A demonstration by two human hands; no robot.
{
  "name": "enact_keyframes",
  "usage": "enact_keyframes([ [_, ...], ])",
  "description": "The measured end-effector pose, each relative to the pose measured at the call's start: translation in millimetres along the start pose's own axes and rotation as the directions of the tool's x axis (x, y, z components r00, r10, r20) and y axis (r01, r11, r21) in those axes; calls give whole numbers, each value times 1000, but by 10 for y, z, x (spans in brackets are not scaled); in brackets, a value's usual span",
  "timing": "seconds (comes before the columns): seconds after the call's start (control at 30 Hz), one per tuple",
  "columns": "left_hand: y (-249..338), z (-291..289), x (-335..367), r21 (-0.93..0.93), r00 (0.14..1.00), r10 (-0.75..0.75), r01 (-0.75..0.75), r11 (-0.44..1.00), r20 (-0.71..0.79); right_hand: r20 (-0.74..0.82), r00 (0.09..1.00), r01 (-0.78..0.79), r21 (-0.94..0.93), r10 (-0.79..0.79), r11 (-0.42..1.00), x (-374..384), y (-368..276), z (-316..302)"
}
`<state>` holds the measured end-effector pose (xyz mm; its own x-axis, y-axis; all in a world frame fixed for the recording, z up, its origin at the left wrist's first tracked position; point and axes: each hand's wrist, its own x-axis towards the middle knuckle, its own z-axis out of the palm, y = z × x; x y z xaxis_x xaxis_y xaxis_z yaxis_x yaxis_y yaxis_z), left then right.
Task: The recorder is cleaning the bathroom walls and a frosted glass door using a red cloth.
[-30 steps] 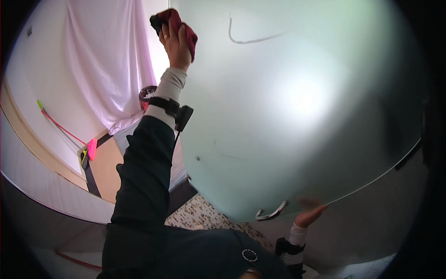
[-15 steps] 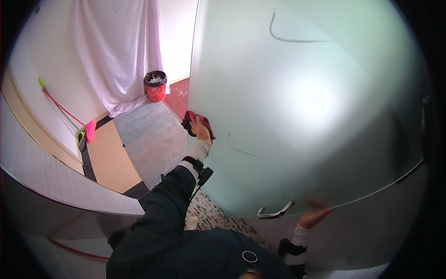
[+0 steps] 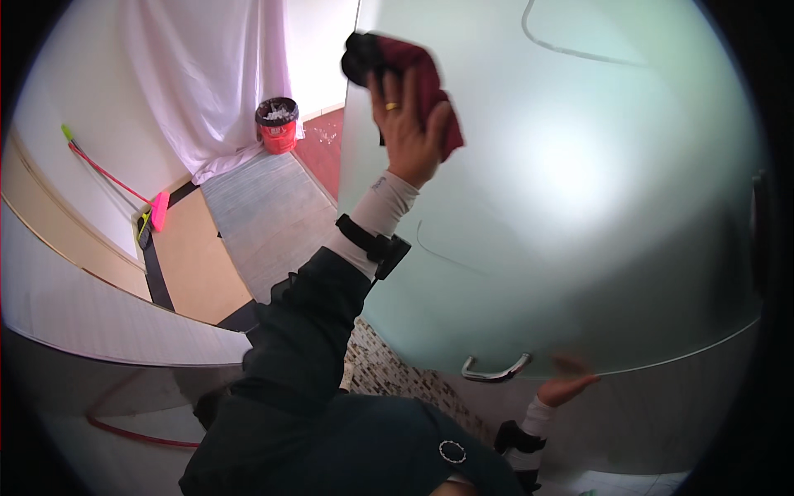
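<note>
A dark red cloth with a black part (image 3: 413,59) lies against the frosted glass door (image 3: 480,182), near its upper left edge. My left hand (image 3: 413,128) holds it there, fingers spread over the cloth, a ring on one finger. Low on the right, my right hand (image 3: 562,390) is at the door's lower edge with its fingers stretched out. Part of that hand shows only as a blur at the glass. The curved metal handle (image 3: 496,372) sits on the door just left of it. Dark bands circle both wrists.
Left of the door stand a red bucket with a black liner (image 3: 277,136) and a pale pink curtain (image 3: 207,83). A pink broom (image 3: 160,211) leans by the wall. Grey boards (image 3: 265,223) and mosaic tiles (image 3: 389,372) cover parts of the floor.
My left hand has moved up and slightly right with the cloth, from the door's left edge onto the upper glass. My right hand stays near the lower edge.
</note>
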<state>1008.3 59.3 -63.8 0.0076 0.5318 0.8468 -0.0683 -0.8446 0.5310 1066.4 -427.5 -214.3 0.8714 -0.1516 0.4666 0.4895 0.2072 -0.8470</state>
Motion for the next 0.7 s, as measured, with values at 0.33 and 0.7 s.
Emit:
enact_keyframes([
  [0.33, -2054, -152, -2203, -102, 395, -918, 916, 389, 46, -134, 991, -7, 46, 13, 999, 38, -84, 75],
  [0.7, 149, 72, -1322, -45, 931, -341, 349, 936, 131, 71, 997, -35, 45, 32, 998, 37, 6, -128],
])
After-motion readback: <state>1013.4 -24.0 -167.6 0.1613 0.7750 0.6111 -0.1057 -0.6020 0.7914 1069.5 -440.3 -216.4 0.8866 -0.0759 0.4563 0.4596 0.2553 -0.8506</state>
